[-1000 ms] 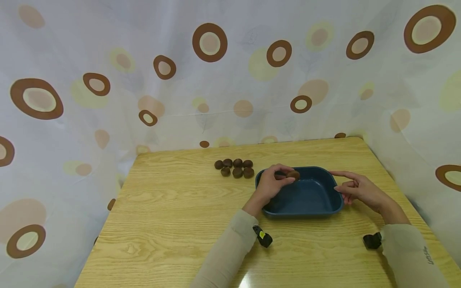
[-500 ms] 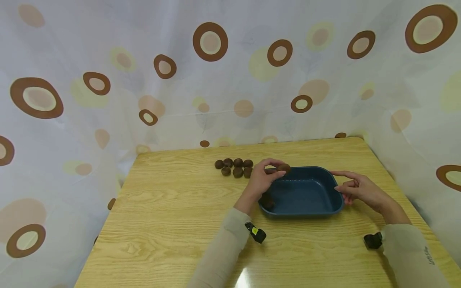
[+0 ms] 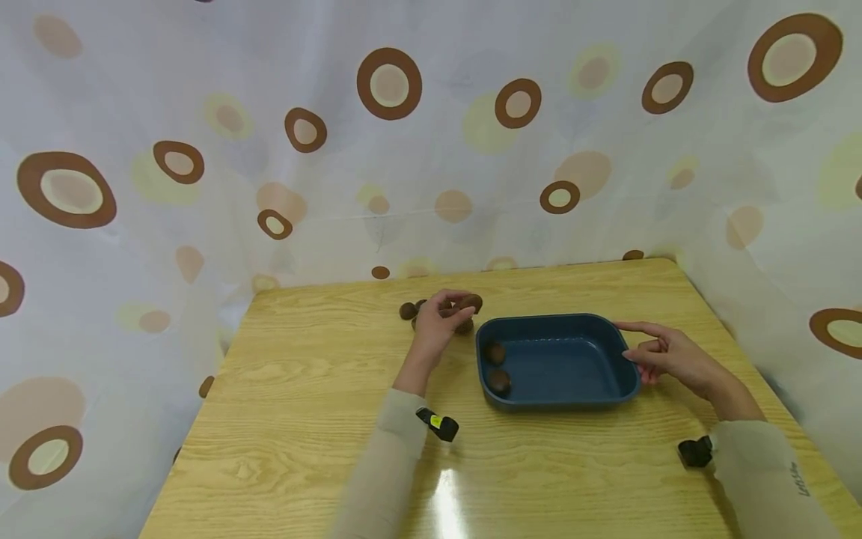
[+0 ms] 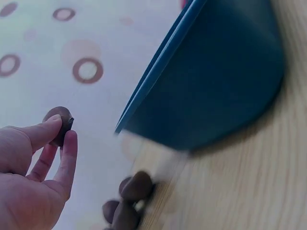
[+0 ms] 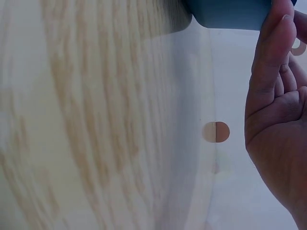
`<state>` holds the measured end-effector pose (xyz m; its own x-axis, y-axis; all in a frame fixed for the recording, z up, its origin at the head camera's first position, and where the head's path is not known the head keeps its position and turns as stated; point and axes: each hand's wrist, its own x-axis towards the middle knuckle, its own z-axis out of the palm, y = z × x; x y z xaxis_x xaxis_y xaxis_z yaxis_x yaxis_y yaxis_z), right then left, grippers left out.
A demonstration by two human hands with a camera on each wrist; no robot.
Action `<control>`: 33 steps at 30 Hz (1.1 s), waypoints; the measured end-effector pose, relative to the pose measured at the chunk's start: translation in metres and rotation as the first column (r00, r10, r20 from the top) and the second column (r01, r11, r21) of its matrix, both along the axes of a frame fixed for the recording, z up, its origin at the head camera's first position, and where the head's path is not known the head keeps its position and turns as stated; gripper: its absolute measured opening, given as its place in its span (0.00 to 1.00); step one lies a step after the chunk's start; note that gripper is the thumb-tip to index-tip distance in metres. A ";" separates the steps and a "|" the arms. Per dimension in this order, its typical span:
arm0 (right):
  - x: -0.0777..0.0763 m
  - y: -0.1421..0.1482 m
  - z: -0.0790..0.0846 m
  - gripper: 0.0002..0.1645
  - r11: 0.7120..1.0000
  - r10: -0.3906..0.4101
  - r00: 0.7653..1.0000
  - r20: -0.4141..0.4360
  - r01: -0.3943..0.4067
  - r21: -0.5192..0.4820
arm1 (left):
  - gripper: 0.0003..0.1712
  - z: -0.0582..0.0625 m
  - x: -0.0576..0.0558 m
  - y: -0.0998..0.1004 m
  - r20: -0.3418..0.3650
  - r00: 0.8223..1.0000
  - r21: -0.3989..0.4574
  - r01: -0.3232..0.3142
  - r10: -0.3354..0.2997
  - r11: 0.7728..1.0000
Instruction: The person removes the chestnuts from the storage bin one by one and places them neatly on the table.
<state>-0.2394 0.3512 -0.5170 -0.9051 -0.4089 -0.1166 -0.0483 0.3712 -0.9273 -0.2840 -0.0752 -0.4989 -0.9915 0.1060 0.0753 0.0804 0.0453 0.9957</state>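
My left hand (image 3: 438,322) pinches a round, brown, chestnut-like piece (image 3: 471,303) between thumb and fingers, close over the back group of similar pieces. The left wrist view shows the held piece (image 4: 60,125) with a domed brown side and a darker side. Several loose brown pieces (image 4: 136,187) lie on the table below, partly hidden by the hand in the head view. A deep blue rectangular dish (image 3: 559,404) stands to the right, with two brown pieces (image 3: 499,382) at its left end. My right hand (image 3: 673,359) grips the dish's right rim, thumb over the edge and index finger stretched toward the back corner.
The wood-grain table (image 3: 323,404) ends at a patterned curtain (image 3: 431,150) behind and at both sides. Small black wrist cameras (image 3: 438,424) are strapped over both sleeves.
My left hand has moved left from above the dish to the group of brown pieces, still pinching one piece. Two pieces in the dish have come into view. The right hand stays at the rim.
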 end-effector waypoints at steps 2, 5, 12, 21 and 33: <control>0.000 -0.001 0.001 0.37 1.000 0.000 1.000 0.001 0.000 0.001 | 0.17 0.000 -0.002 -0.011 0.003 0.999 0.008 -0.034 0.034 0.999; 0.001 -0.002 0.001 0.38 1.000 -0.003 1.000 0.005 0.003 0.007 | 0.16 -0.002 -0.006 -0.027 0.000 0.997 0.010 -0.080 0.080 0.997; 0.001 -0.002 0.001 0.37 1.000 -0.009 1.000 0.009 0.009 0.016 | 0.17 -0.011 -0.010 -0.059 0.021 0.986 0.052 -0.167 0.166 0.985; 0.000 -0.001 -0.001 0.37 1.000 -0.006 1.000 -0.003 0.006 0.006 | 0.17 -0.017 -0.012 -0.081 0.046 0.962 0.055 -0.271 0.268 0.961; 0.001 -0.002 0.000 0.38 1.000 -0.019 1.000 0.012 0.019 0.020 | 0.17 -0.028 -0.011 -0.091 0.095 0.937 0.022 -0.340 0.337 0.940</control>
